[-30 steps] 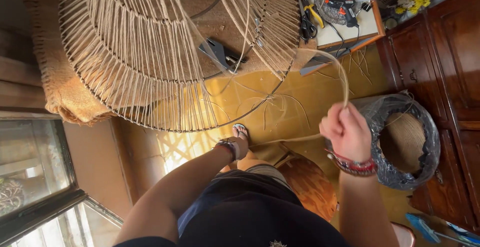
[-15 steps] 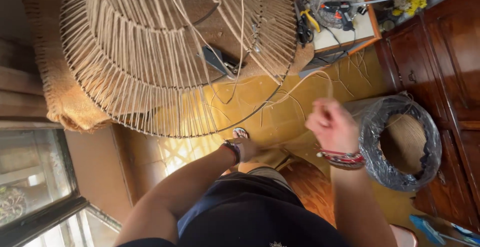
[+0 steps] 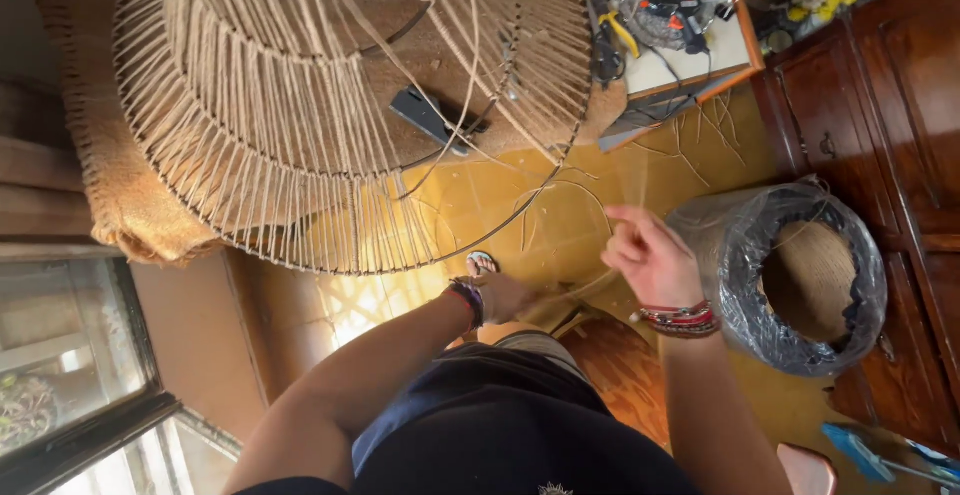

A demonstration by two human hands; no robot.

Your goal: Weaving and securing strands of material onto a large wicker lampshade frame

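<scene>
From the head view I look straight down past my own dark shirt to a yellow tiled floor (image 3: 500,195). My right hand (image 3: 650,255) is raised above the floor, fingers curled into a tight grip on a thin strand (image 3: 585,285) of pale cord; motion blur smears the strand, so I can only follow it a short way, running low and leftward toward my left hand (image 3: 500,295). That left hand sits lower, near my knee, with bracelets at the wrist; it seems to lie along the same strand, but I cannot tell how far its grip is closed. The big piece in front of me is a lampshade frame (image 3: 340,105), a wide round wire skeleton in stepped rings, wrapped with close rows of tan cord that fan out like spokes, the light from the floor showing between them. It fills the upper left of the view, well apart from both hands, with loose cord ends trailing off its lower rim. Just right of my right hand stands a roll (image 3: 790,275) of the same tan cord, sheathed in dark plastic film, its hollow core facing up. Beyond it is a brown wooden cabinet (image 3: 880,105), and at the top a small counter (image 3: 690,55) cluttered with tools.
</scene>
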